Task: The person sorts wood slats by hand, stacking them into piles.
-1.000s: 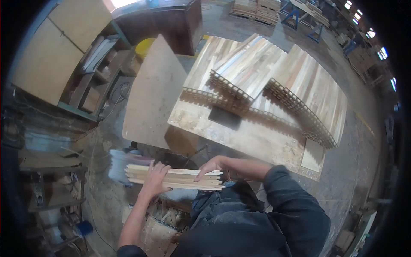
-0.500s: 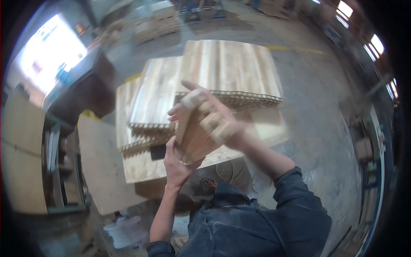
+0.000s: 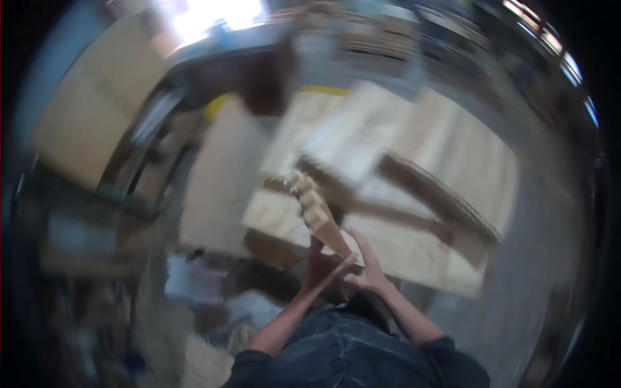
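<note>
A notched wooden piece (image 3: 328, 231), with blocky teeth along its upper part, is tilted up and to the left in front of my body. My left hand (image 3: 317, 268) is closed around its lower end, thumb lying across the wood. My right hand (image 3: 372, 275) is at the same lower end from the right side, its thumb and fingers on either side of the wood. Motion blur and overlap hide the exact finger contacts. Beyond my hands, wooden panels with toothed edges (image 3: 453, 155) lie stacked on a low wooden platform (image 3: 414, 252).
A plain board (image 3: 223, 181) stands left of the platform. Further left are a shelf unit (image 3: 145, 155) and a large pale panel (image 3: 97, 110). Bundled whitish material (image 3: 194, 278) lies on the floor at lower left. A dark cabinet (image 3: 252, 77) stands behind.
My view has swung left, so the stacks appear further right. The wooden piece has come down toward my body, and my right hand has moved from its upper notched part to its lower end.
</note>
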{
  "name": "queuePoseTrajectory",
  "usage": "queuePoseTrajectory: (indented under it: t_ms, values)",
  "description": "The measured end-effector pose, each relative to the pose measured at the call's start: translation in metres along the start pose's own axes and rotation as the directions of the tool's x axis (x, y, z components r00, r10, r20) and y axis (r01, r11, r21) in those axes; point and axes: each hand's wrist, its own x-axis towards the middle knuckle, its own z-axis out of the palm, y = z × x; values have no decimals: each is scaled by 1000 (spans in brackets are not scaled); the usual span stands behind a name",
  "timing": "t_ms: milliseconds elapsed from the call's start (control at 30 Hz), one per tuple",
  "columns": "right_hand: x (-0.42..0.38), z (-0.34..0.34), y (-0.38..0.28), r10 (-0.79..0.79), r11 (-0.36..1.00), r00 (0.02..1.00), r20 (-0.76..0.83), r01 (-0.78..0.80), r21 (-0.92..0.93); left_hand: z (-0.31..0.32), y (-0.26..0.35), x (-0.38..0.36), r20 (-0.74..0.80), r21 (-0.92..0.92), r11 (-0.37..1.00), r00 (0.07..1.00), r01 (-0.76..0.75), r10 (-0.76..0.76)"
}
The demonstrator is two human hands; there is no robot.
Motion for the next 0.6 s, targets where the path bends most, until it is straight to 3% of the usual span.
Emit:
queuePoseTrajectory:
  t_ms: [67, 133, 167, 233, 267, 367, 400, 500, 533, 600]
  values:
    - [-14, 52, 17, 271, 951, 933, 238, -298, 84, -46, 0, -17, -211, -40, 993, 970, 111, -117]
    - [-14, 99, 25, 307, 892, 878, 366, -400, 211, -81, 10, -34, -383, -146, 967, 889, 209, -250]
    - [-15, 118, 31, 338, 851, 847, 410, -461, 251, -94, 4, -45, -522, -70, 945, 796, 319, -307]
    - [-18, 152, 50, 394, 827, 616, 683, -562, 30, -115, -14, -74, -735, 2, 826, 561, 563, -381]
    - [-16, 170, 53, 424, 814, 480, 768, -573, -91, -129, -8, -84, -776, -65, 782, 461, 620, -430]
    - [-10, 216, 36, 375, 730, 214, 902, -669, -144, -159, -46, -123, -814, -305, 730, 231, 611, -533]
    - [5, 225, 22, 405, 700, 20, 914, -651, -295, -166, -41, -128, -807, -328, 666, 167, 670, -566]
    - [19, 276, 26, 409, 735, 12, 912, -597, -322, -189, -60, -147, -944, -31, 718, 215, 695, -249]
    - [18, 306, 69, 287, 740, -87, 954, -612, -278, -202, -58, -146, -934, 46, 780, 303, 624, -187]
    - [39, 334, 60, 220, 585, -203, 954, -756, -295, -231, -54, -135, -923, 332, 499, 384, 800, -2]
